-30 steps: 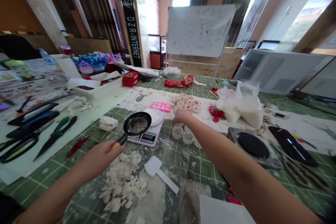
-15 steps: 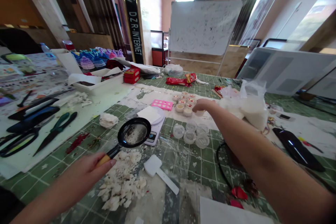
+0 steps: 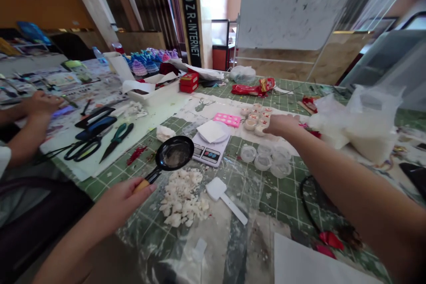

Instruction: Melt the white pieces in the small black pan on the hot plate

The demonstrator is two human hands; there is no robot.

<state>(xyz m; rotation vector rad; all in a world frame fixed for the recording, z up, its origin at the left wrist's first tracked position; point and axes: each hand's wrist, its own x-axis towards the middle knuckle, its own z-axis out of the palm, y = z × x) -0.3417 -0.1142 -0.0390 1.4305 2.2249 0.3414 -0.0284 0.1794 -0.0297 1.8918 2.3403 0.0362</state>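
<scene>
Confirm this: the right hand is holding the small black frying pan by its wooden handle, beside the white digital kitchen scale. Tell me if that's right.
Wrong hand: it is the left hand, not the right, that holds the small black frying pan by its wooden handle, beside the white digital kitchen scale. The head view shows this.

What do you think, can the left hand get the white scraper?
Probably yes, but not right away. The left hand is holding the pan by its handle, so it would likely have to let go first. The white crumbs lie between, but they are low, so the way to the scraper looks free.
</scene>
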